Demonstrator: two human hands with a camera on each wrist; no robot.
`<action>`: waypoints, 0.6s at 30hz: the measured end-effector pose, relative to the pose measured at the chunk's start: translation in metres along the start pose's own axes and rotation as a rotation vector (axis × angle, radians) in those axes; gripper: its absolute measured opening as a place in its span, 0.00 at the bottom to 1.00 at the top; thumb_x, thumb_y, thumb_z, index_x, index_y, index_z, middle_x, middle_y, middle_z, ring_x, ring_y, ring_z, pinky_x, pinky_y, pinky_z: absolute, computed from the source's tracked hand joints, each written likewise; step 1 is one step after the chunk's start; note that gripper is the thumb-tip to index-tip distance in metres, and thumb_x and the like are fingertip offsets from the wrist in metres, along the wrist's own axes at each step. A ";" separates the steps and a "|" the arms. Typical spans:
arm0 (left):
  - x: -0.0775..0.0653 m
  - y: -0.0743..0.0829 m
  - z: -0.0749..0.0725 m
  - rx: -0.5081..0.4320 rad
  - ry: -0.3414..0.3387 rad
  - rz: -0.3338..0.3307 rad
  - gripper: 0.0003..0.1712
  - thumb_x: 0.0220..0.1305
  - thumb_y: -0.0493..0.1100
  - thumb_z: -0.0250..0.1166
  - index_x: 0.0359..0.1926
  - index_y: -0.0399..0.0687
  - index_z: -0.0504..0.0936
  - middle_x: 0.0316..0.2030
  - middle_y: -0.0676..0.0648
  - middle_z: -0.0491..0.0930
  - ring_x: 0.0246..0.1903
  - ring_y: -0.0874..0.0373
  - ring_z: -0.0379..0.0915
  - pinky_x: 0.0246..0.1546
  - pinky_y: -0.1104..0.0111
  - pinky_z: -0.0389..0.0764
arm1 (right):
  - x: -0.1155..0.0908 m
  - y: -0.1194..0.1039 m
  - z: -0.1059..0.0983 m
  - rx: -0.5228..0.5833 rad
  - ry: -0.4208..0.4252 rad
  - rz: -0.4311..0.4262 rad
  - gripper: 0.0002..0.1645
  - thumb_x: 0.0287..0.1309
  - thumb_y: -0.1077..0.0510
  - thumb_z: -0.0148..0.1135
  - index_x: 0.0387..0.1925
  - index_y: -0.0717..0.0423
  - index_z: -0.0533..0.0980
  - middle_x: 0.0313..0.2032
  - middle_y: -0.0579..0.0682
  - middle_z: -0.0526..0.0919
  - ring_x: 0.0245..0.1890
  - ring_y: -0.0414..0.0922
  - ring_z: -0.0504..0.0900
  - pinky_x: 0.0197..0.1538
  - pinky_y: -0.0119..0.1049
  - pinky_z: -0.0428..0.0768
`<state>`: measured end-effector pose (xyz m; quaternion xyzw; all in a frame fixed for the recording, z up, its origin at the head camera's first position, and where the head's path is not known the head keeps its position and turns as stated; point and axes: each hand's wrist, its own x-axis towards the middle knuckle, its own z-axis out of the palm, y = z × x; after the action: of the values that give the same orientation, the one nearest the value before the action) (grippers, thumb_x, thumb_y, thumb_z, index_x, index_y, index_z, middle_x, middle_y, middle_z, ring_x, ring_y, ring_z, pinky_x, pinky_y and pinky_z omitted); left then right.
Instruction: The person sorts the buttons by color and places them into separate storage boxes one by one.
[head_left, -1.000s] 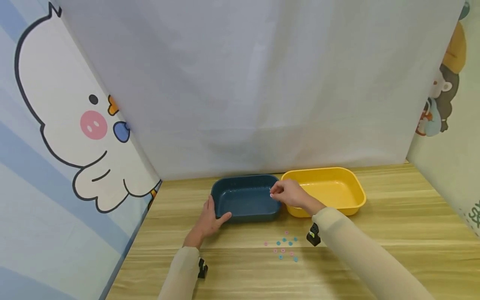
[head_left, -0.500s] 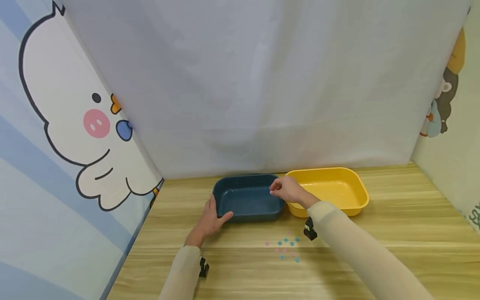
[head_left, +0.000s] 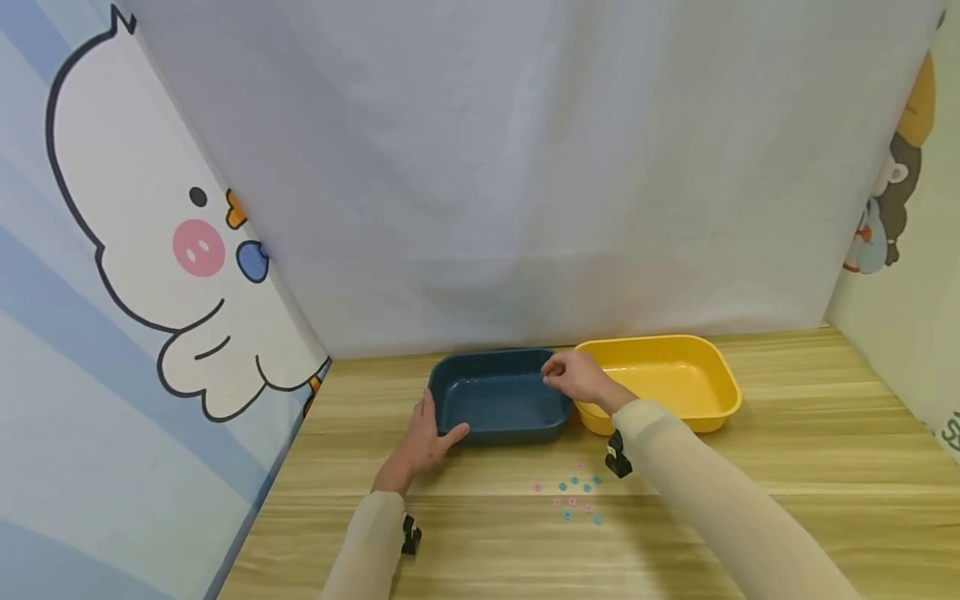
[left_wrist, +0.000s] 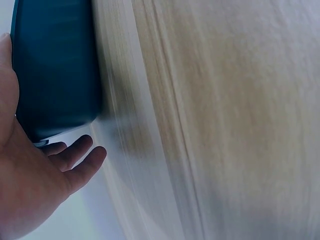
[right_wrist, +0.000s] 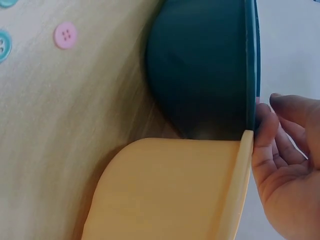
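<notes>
My left hand (head_left: 420, 442) rests at the left front corner of a dark blue plastic basin (head_left: 502, 408), thumb by the front rim and fingers along the outer left side. Its fingers look relaxed in the left wrist view. Over the basin's right end, my right hand (head_left: 576, 379) pinches a small pink button (right_wrist: 257, 100) between thumb and fingertips, mostly hidden. Pink buttons (right_wrist: 65, 35) and blue buttons (right_wrist: 4, 45) lie scattered on the table in front of the basins. The pink one in the right wrist view has several holes.
A yellow basin (head_left: 675, 392) stands against the blue one's right side, partly behind the right wrist. Both sit on a wood-grain table (head_left: 465, 533), close to a pale curtain (head_left: 525, 208) at the back. Printed panels flank the table left and right.
The whole head view has shifted slightly, moving the basins a little rightward in it. The right hand stays over the blue basin's right end, its pinch kept. The left hand keeps its place.
</notes>
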<state>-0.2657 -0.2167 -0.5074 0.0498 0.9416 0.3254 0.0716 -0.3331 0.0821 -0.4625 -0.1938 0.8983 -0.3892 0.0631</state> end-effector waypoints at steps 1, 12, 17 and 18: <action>0.000 0.000 0.000 -0.003 -0.004 -0.002 0.60 0.63 0.64 0.58 0.72 0.35 0.29 0.71 0.31 0.33 0.70 0.38 0.37 0.64 0.47 0.51 | 0.000 0.000 -0.001 0.009 -0.003 0.002 0.13 0.60 0.63 0.60 0.45 0.67 0.79 0.35 0.54 0.82 0.33 0.47 0.80 0.39 0.38 0.80; 0.001 0.003 0.001 0.005 0.001 -0.003 0.60 0.62 0.64 0.58 0.72 0.34 0.29 0.71 0.30 0.34 0.69 0.36 0.38 0.64 0.46 0.52 | -0.011 0.005 -0.014 0.015 -0.005 -0.029 0.16 0.59 0.65 0.60 0.48 0.70 0.77 0.37 0.56 0.83 0.36 0.48 0.81 0.40 0.39 0.80; 0.001 0.003 0.002 0.013 -0.003 -0.014 0.61 0.61 0.67 0.57 0.72 0.35 0.29 0.71 0.30 0.34 0.69 0.37 0.39 0.64 0.47 0.53 | -0.023 0.007 -0.022 0.004 -0.009 -0.051 0.14 0.59 0.64 0.61 0.45 0.68 0.78 0.35 0.52 0.82 0.35 0.47 0.79 0.41 0.40 0.79; 0.002 0.003 0.003 0.013 -0.002 -0.015 0.61 0.62 0.67 0.56 0.72 0.35 0.29 0.71 0.30 0.34 0.69 0.37 0.40 0.64 0.47 0.53 | -0.026 0.008 -0.024 0.002 -0.011 -0.057 0.14 0.58 0.64 0.61 0.44 0.68 0.79 0.33 0.51 0.82 0.33 0.46 0.79 0.40 0.39 0.79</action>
<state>-0.2669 -0.2128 -0.5079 0.0437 0.9440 0.3184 0.0747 -0.3181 0.1134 -0.4530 -0.2211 0.8917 -0.3909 0.0570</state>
